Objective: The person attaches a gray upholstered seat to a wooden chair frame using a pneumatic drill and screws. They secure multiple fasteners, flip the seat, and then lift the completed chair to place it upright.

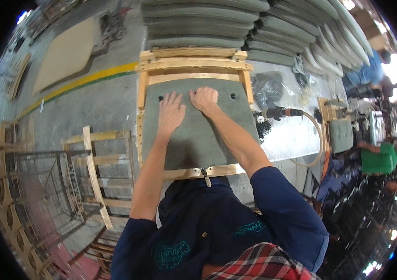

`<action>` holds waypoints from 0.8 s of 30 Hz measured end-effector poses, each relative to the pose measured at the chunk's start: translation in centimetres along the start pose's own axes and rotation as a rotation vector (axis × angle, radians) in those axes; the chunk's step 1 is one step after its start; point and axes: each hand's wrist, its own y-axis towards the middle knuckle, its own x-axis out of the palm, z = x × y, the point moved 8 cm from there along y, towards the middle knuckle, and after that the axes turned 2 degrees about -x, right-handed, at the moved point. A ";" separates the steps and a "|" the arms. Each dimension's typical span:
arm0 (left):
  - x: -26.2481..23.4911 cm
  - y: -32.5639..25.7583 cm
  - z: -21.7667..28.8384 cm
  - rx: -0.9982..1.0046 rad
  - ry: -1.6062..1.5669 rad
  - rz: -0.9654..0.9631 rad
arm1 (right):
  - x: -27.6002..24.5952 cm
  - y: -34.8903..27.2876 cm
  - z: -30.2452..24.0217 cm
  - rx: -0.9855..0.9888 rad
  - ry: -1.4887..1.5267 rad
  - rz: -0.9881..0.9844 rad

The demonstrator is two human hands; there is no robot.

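On the wooden frame [193, 64] lies a pad [193, 135], broad, matt and grey-green, with a gently arched far edge and a darker patch toward the frame's near bar. A small black knob [233, 96] shows near its far right corner, another near the far left. The left hand [172, 112] rests open on the pad, fingers pointing toward the frame's far bar. The right hand [205, 98] is on it too, fingers curled; I cannot tell whether they grip anything. At the frame's near bar sits a clamp [204, 172]. Right of the frame are a power tool [278, 113] and its hose [323, 135]; beyond the frame, stacked cushions [198, 23]; left of it, a yellow stripe [91, 77].
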 end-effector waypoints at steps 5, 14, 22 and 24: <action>-0.4 2.2 3.0 0.043 -0.098 -0.025 | 0.3 0.0 1.2 -0.011 0.040 -0.003; 2.2 6.3 5.5 0.172 -0.248 -0.032 | 1.3 0.3 1.6 -0.089 0.145 0.025; 1.9 5.9 5.3 0.095 -0.226 -0.080 | 1.8 -0.1 1.5 -0.162 0.228 0.045; 1.9 5.4 5.0 0.073 -0.233 -0.088 | 1.9 -0.6 1.2 -0.197 0.261 0.072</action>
